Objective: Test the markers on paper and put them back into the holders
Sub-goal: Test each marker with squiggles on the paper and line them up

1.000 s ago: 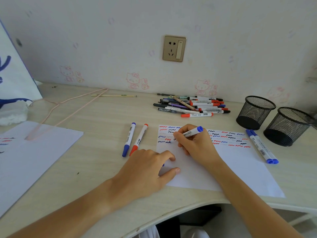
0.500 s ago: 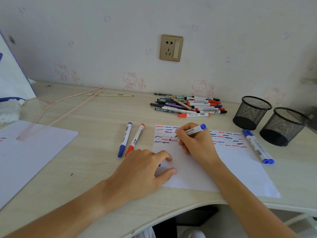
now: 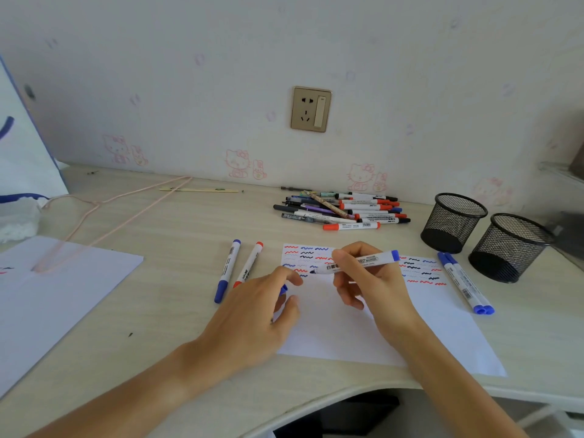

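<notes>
My right hand (image 3: pixel 373 286) grips an uncapped blue marker (image 3: pixel 363 262), held nearly level above the white test paper (image 3: pixel 436 327), tip pointing left. My left hand (image 3: pixel 252 314) pinches the marker's blue cap (image 3: pixel 283 289) just left of the tip, over the paper's left edge. Red, blue and black squiggles (image 3: pixel 303 256) cover the paper's top. A blue marker (image 3: pixel 227 270) and a red marker (image 3: pixel 249 263) lie left of the paper. Two capped blue markers (image 3: pixel 464 282) lie at its right. Two black mesh holders (image 3: pixel 453 222) (image 3: pixel 508 246) stand at the right, nothing visible inside.
A pile of several markers and pens (image 3: pixel 344 210) lies by the wall behind the paper. Another white sheet (image 3: pixel 63 289) lies at the left with a pink cord (image 3: pixel 104 216) over it. A white bag (image 3: pixel 22 172) stands far left. The desk's curved front edge (image 3: pixel 316 403) is near me.
My right hand lifted the blue marker off the paper and turned it level. My left hand rose from pressing the paper, bringing the blue cap toward the tip.
</notes>
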